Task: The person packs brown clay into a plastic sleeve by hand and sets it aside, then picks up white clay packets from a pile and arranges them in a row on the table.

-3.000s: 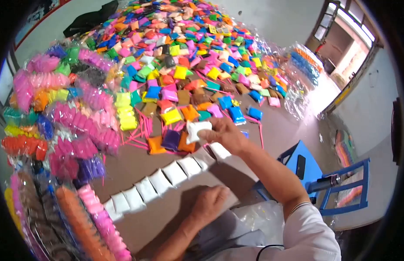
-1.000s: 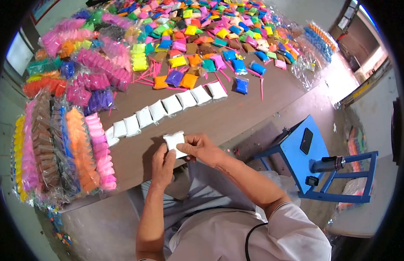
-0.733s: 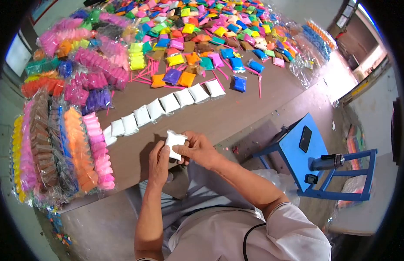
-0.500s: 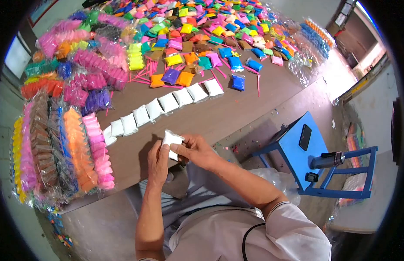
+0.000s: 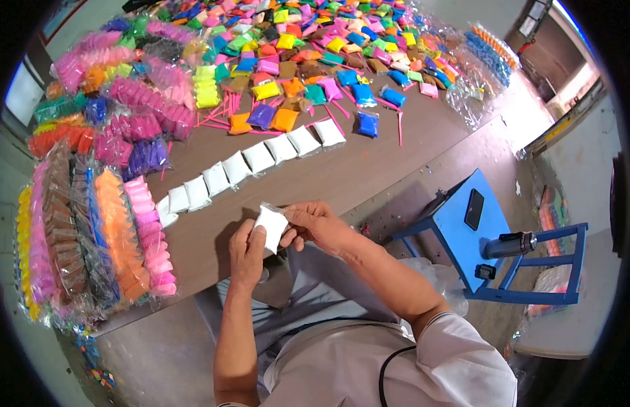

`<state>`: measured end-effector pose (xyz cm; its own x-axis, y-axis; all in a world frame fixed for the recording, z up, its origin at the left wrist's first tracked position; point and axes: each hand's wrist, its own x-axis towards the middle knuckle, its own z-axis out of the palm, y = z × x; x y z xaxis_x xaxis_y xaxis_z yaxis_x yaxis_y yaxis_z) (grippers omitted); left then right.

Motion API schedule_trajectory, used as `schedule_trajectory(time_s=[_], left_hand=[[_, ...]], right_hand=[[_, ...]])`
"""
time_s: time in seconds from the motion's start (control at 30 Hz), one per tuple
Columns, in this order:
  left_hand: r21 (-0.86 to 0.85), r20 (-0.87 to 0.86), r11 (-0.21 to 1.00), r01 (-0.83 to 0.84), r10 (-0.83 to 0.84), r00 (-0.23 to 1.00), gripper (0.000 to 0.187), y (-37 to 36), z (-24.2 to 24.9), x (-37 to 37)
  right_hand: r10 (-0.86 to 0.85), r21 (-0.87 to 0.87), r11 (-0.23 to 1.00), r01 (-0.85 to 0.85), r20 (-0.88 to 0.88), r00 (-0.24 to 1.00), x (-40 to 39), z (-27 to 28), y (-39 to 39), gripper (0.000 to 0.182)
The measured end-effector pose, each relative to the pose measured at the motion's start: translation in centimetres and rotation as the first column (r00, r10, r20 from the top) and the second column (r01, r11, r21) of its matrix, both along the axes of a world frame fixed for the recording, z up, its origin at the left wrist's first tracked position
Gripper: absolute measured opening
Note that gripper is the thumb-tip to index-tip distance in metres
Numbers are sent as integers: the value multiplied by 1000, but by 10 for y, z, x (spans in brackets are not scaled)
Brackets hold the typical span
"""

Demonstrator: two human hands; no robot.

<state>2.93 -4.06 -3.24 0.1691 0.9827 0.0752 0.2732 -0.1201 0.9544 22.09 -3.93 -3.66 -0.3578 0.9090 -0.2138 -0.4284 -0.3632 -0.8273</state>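
Observation:
A small white packet (image 5: 270,226) is held up near the table's front edge, in front of my body. My left hand (image 5: 247,254) grips its lower left side, thumb lying across the front. At the packet's upper right corner, the thumb and index finger of my right hand (image 5: 320,226) pinch the clear wrapper edge, the other fingers curled below. Beyond my hands, several similar white packets (image 5: 259,157) lie in a slanting row on the brown table (image 5: 369,169).
Clear bags of coloured packets (image 5: 122,230) crowd the table's left side. Loose coloured packets (image 5: 308,47) are heaped at the back, with pink sticks (image 5: 227,105) among them. To the right, a blue chair (image 5: 457,224) carries a phone (image 5: 474,209) and a flask (image 5: 510,246).
My right hand has shifted from the packet's front to its upper right corner. More of the white packet's face now shows. My left hand keeps its grip.

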Motion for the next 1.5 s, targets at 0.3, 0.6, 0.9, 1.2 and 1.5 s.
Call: schedule_trajectory(time_s=[0.3,0.6,0.9,1.2,1.5], left_hand=[[79,5,995,-67,67,998,30,-1,-4,0],[67,-43,998,7,-4,999,32,1,-5,-2],[113,-100,993,34,-22,995,31,0,-6,-1],[116,-81,992,44,-35,996,24,-1,-3,1],[38,-51,998,49,-47,998,28,-2,0,0]], right_hand=[[-173,-44,983,178,100,980,33,-4,0,27],[-105,159,986,56,320,941,30,4,4,27],[38,215,971,-106,296,954,-3,-1,25,30],[91,342,918,-201,313,945,-3,-8,21,19],[19,307,944,-122,318,948,-6,-13,3,17]])
